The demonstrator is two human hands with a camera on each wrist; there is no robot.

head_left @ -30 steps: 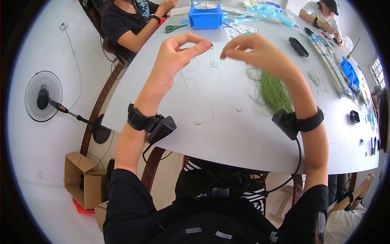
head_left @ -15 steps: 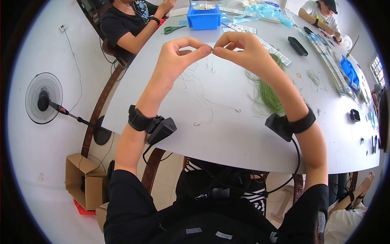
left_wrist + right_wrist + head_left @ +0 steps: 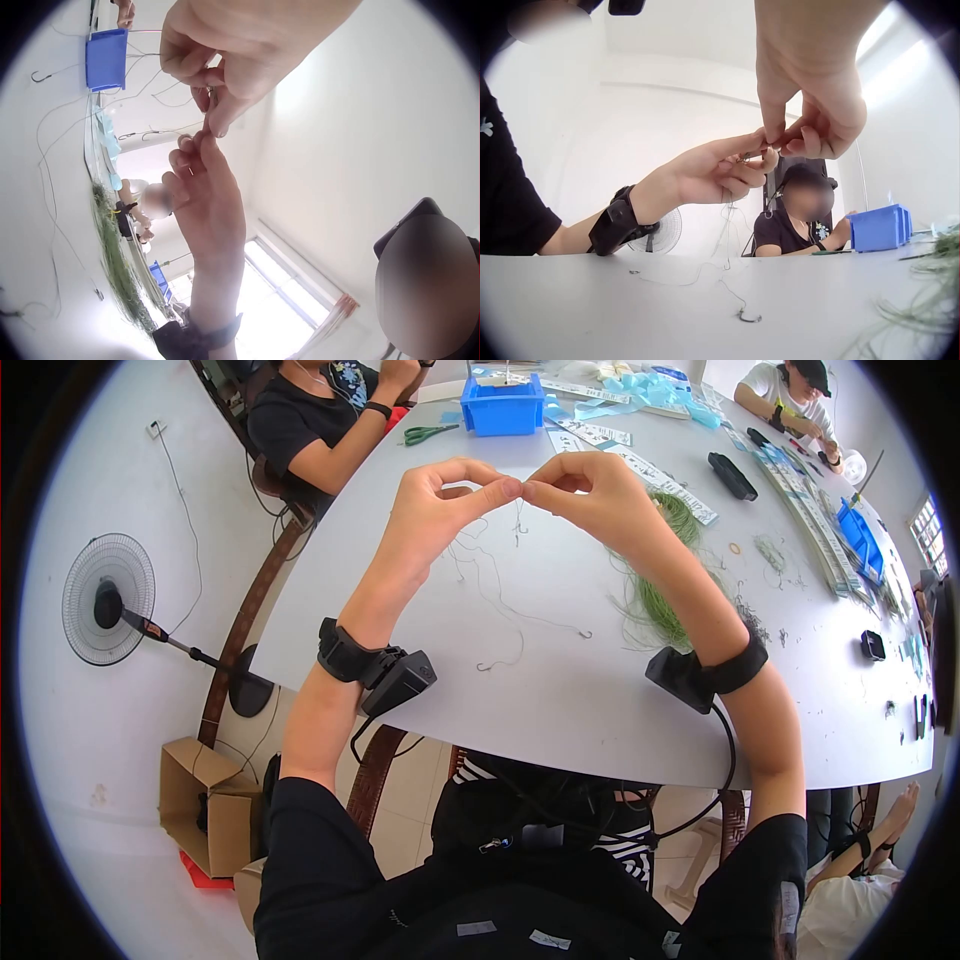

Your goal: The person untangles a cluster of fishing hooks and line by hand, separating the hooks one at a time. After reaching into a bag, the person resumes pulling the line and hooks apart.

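Over the table my left hand (image 3: 440,505) and right hand (image 3: 597,492) meet at the fingertips. Thumb and forefinger of each hand pinch thin fishing line at the meeting point; the fingers hide much of it. A tiny metal piece (image 3: 213,93) shows among the left fingers in the left wrist view. Small fish hooks (image 3: 520,532) hang on line just below the fingertips. More strands trail down from the left hand onto the table (image 3: 560,705). On it lie a hook (image 3: 585,634) and, nearer me, another hook (image 3: 486,666).
A bundle of green line (image 3: 660,605) lies beyond my right forearm. Further back are a blue bin (image 3: 503,408), green-handled scissors (image 3: 430,433), printed strips (image 3: 665,485) and a black case (image 3: 733,475). Other people sit at the far left and far right of the table.
My right hand came in from the right and its fingertips joined the left hand's at the line. The hook on the table's right now shows line running to it.
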